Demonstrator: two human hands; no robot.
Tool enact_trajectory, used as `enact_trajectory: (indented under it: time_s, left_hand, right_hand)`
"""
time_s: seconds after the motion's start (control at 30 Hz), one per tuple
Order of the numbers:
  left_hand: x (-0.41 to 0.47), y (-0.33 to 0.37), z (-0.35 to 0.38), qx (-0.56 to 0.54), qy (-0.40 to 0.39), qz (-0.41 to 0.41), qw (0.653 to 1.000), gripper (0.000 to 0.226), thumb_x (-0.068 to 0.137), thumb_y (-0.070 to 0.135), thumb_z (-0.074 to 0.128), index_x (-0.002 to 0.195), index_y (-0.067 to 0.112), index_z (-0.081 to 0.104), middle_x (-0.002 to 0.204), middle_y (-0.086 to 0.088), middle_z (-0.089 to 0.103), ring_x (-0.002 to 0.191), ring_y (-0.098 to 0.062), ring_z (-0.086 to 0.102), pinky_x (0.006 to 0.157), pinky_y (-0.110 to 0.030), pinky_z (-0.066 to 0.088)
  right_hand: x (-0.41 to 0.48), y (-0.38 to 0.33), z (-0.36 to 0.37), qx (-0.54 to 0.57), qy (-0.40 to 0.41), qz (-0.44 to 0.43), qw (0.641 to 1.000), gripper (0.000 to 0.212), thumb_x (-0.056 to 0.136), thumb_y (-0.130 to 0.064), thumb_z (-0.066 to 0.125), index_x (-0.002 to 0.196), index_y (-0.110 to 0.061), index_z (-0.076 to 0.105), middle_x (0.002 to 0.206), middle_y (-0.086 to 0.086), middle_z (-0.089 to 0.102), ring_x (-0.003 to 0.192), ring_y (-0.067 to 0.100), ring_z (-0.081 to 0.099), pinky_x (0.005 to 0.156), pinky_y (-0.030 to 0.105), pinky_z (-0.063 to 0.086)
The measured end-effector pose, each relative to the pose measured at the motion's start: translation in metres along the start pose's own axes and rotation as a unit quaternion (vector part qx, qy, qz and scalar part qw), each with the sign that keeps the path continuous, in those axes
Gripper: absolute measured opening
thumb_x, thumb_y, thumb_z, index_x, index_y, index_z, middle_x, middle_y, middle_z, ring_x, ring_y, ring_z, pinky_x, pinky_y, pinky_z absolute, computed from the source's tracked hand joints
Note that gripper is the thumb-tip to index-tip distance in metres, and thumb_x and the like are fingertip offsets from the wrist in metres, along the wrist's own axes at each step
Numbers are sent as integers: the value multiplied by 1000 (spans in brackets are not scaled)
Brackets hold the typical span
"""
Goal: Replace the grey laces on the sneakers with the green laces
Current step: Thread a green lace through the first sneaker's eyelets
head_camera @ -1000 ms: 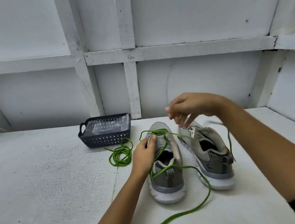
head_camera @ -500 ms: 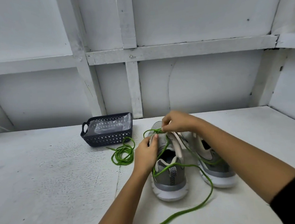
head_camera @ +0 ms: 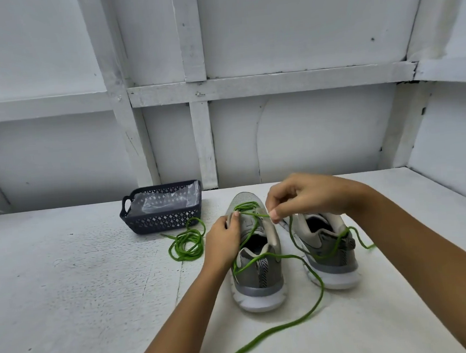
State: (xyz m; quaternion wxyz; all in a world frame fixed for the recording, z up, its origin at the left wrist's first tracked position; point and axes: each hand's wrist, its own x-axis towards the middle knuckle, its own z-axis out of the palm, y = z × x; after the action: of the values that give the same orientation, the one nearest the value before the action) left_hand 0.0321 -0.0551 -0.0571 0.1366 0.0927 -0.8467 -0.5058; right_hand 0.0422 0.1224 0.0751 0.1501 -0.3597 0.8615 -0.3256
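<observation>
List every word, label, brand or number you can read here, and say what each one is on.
No text in this picture can be read.
On the left sneaker, the heel tab bears a chevron pattern, no letters.
On the right sneaker, a pale side mark is too blurred to read.
On the basket and the green lace, no markings show.

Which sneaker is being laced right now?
The left sneaker, nearer the basket: the left hand grips it, the right hand pinches the green lace threaded at its toe. Lace only drapes the right sneaker.
</observation>
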Motion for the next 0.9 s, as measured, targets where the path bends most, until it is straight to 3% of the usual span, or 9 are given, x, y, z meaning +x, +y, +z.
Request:
enact_trajectory:
  time_s: [0.13, 0.2, 0.3, 0.4, 0.53, 0.63, 0.77, 0.83, 0.9]
  left_hand:
    - [2, -1, -1, -9, -4, 6, 1000, 35, 96, 44, 45, 107, 14, 61, 101, -4, 64, 93, -21, 57, 75, -32, 42]
    - [2, 3, -5, 11, 34, 41, 999, 32, 93, 43, 52, 111, 17, 58, 99, -1, 61, 92, -18, 57, 80, -35, 46]
    - [-6, 21, -17, 13, 93, 133, 987, 20, 94, 36, 52, 97, 18, 58, 74, 5, 54, 72, -13, 51, 66, -31, 41]
    - [-19, 52, -29, -97, -36, 172, 980, 25, 98, 31, 44, 97, 16, 64, 62, 12, 54, 61, -5, 49, 59, -21, 39]
    - [-36, 78, -32, -162, -291, 157, 930, 21, 99, 25, 44, 99, 17, 63, 59, 3, 38, 47, -1, 35, 47, -11, 31]
    - [-37, 80, -30, -168, -339, 160, 912, 18, 97, 16, 50, 94, 11, 67, 56, 6, 41, 50, -7, 35, 47, -16, 30]
    - [-25, 85, -33, -139, -252, 122, 950, 14, 93, 25, 59, 85, 14, 59, 57, 1, 45, 45, -9, 38, 44, -19, 31]
    - [-18, 84, -29, -101, -231, 109, 962, 19, 88, 32, 64, 96, 16, 57, 58, 3, 45, 42, -7, 39, 42, -20, 31]
    - [-15, 84, -24, -123, -265, 107, 950, 20, 89, 29, 64, 105, 18, 60, 59, 3, 44, 45, -6, 42, 44, -20, 33]
  right_hand:
    - [1, -2, 4, 62, 37, 24, 997, 22, 90, -12, 58, 72, -22, 65, 70, -9, 62, 69, 3, 54, 65, 21, 40]
    - [6, -11, 6, 169, 95, 44, 980, 22, 94, -13, 52, 75, -16, 60, 73, -3, 61, 68, 6, 58, 63, 20, 44]
    - [19, -25, 2, 424, 147, 71, 891, 28, 97, -17, 45, 71, -12, 53, 65, 2, 56, 55, 12, 59, 53, 23, 51]
    - [35, -41, -6, 622, 187, 74, 757, 30, 97, -14, 39, 68, -9, 49, 52, 4, 53, 44, 15, 56, 48, 22, 53]
    - [54, -58, -14, 704, 235, 68, 667, 30, 96, -5, 32, 69, -4, 46, 43, 8, 51, 49, 17, 52, 45, 22, 53]
    - [62, -57, -18, 730, 252, 59, 632, 31, 97, -3, 29, 71, -3, 46, 40, 9, 50, 54, 17, 49, 43, 22, 52]
    - [63, -46, -18, 742, 271, 60, 610, 32, 97, -2, 29, 71, -3, 47, 44, 11, 50, 55, 18, 50, 43, 25, 53]
    - [63, -44, -18, 749, 272, 57, 602, 32, 97, -2, 29, 70, -3, 46, 46, 12, 50, 55, 19, 51, 43, 27, 53]
    - [64, -46, -19, 749, 269, 56, 603, 32, 97, -2, 29, 71, -3, 47, 52, 12, 51, 56, 19, 52, 44, 28, 53]
